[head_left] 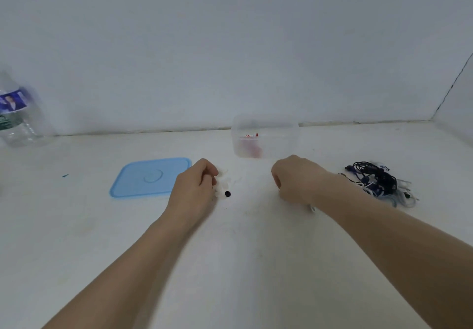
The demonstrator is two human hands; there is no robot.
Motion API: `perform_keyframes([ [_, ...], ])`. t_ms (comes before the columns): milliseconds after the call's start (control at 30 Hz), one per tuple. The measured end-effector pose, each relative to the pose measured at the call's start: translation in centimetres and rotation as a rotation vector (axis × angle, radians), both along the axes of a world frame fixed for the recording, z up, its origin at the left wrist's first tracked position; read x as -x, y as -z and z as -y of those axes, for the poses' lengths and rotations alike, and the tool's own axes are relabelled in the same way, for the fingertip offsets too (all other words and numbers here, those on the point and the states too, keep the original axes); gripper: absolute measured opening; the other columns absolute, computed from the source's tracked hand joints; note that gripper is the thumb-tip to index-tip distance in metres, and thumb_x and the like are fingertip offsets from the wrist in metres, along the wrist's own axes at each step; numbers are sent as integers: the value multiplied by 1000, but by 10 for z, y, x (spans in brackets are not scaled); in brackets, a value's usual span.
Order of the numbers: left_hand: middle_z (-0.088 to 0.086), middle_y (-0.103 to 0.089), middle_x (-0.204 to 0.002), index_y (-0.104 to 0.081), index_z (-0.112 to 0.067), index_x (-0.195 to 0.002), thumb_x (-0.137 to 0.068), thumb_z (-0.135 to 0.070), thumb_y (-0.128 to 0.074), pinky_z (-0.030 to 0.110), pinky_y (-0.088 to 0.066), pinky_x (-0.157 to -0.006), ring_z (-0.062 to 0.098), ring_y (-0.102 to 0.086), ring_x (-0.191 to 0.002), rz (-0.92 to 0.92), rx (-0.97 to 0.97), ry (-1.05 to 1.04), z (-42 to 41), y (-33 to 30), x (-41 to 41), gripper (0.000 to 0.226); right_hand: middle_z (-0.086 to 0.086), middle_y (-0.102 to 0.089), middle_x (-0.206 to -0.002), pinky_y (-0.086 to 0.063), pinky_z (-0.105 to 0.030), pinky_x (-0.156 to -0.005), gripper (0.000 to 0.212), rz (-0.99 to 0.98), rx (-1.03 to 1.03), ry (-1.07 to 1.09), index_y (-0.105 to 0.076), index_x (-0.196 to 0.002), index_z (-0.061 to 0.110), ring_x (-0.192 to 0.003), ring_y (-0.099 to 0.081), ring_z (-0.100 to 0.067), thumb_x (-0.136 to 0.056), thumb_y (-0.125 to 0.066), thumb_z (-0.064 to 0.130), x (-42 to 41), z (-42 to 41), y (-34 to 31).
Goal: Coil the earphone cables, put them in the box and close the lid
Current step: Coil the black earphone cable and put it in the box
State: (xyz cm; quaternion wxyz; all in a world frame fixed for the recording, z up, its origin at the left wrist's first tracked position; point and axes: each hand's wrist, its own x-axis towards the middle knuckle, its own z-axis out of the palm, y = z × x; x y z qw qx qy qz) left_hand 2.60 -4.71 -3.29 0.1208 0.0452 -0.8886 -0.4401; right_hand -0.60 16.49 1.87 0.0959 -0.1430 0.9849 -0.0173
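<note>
A: Nearest items?
B: Left hand (195, 188) — grip curled round white earphones (225, 188), cable barely legible on the tabletop (76, 239). Right hand (294, 177) — fingers hidden, grip unreadable.
A: Farther?
B: Blue lid (149, 177); tangled cables (378, 181); clear box (265, 136), contents blurred red.

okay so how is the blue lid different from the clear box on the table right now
The blue lid is opaque and lies flat; the clear box is see-through and stands upright with something red inside. The lid sits nearer the person, by the left hand; the box sits farther back, close to the wall. Both rest on the white table, apart from each other, so the box is uncovered.
</note>
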Motion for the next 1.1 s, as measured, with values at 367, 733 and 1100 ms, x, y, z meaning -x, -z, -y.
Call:
perform_keyframes([
  [367,-12,-55,-94,-69,-31,-99,-89,-32,-67,31,-50,-75,8,-56,-84,-102,394,141,1,16,-7,11,-6,-63,-111,-49,-32,-80,22,-72,357,-56,-63,-104,17,-102,-59,-26,-85,-54,10,-10,59,35],
  [733,-5,-53,-95,-60,-18,-91,-89,-26,-57,34,-50,-71,19,-57,-82,-26,611,132,-12,4,-4,8,-9,-58,-115,-42,-33,-82,28,-344,232,180,-58,-111,15,-108,-55,-30,-84,-53,8,-4,-15,-3],
  [1100,4,-55,-95,-48,-10,-97,-97,-26,-49,34,-35,-63,25,-51,-80,25,703,169,-34,-12,-5,16,-2,-48,-79,-37,-32,-74,11,-108,-210,491,-49,-79,13,-63,-44,-17,-81,-49,2,-11,-90,-34],
])
